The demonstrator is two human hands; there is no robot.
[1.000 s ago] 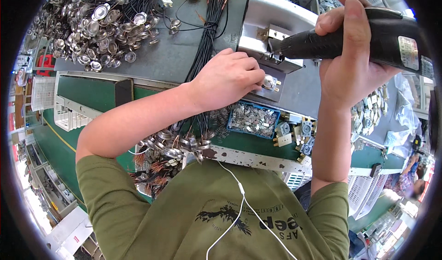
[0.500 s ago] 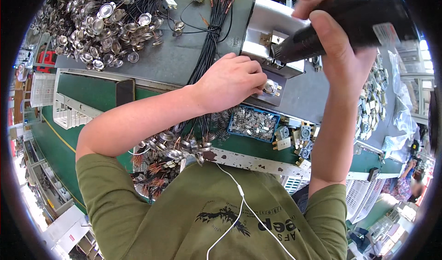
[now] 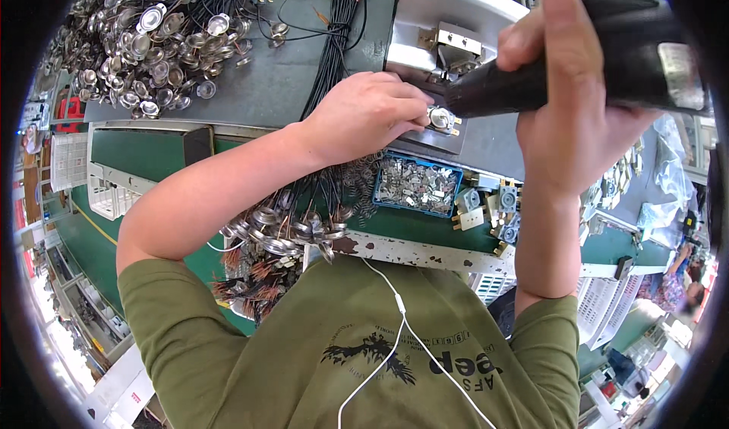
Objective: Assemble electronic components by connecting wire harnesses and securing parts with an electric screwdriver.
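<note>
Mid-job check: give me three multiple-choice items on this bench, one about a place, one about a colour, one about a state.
1. Where is the heap of round metal discs?
A. upper left of the bench
B. inside the tray
C. in the person's lap

2. What colour is the small tray of metal clips?
A. red
B. blue
C. yellow

3. What is the right hand doing?
A. resting open on the bench
B. pulling a wire
C. gripping a black power screwdriver

Answers:
1 A, the heap lies at the upper left.
2 B, the tray's rim is blue.
3 C, its fingers wrap the tool, whose tip meets the small part under the left hand.
</note>
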